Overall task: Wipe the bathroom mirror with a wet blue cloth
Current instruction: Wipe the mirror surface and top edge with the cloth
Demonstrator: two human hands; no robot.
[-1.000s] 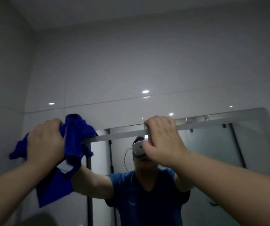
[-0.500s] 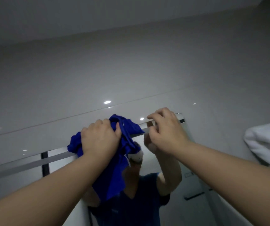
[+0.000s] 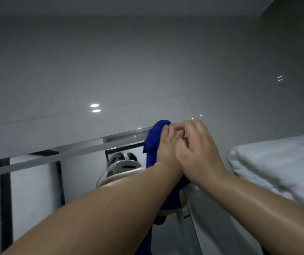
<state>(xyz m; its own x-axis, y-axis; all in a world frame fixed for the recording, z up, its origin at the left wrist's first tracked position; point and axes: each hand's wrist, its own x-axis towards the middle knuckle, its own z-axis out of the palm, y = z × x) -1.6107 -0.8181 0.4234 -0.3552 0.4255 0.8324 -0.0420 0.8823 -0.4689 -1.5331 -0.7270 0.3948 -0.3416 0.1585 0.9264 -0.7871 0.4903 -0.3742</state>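
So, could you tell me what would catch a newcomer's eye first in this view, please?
The bright blue cloth, bunched in the left hand at the top right corner of the mirror, stands out against the grey tiles. The right hand sits close against the left, and a folded white towel lies at the right edge.

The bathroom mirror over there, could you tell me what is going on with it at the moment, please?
A person is wiping the bathroom mirror with a blue cloth. The left hand grips the bunched cloth and holds it up at the mirror's top right corner. The right hand is pressed against the left one, fingers curled; whether it holds anything is hidden. A folded white towel lies just to the right.
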